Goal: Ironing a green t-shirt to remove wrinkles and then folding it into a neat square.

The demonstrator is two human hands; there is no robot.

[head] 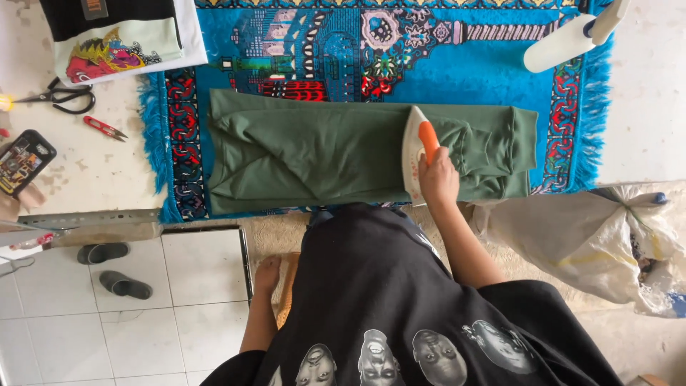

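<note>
Right hand (pixel 438 176) clamped round iron (pixel 417 154) handle, soleplate flat on green garment (pixel 307 154), near garment's right end, pressing folds. Garment spread across blue rug (pixel 464 71) as padding. Left hand (pixel 266 275) hangs below garment; grip unclear.

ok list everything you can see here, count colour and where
garment: 1, dark green, spread flat on the rug
iron: 1, white with orange handle, on the garment
rug: 1, blue patterned, fringed, under the garment
folded shirts: small stack, black, white and pale green, top left
scissors: 1, black, left
snips: 1, red, left
phone: 1, dark case, far left
spray bottle: 1, white, top right
plastic bag: 1, whitish, lower right
slippers: 2, dark, floor tiles
right hand: gripping the iron
left hand: hanging at the side, holding nothing
</note>
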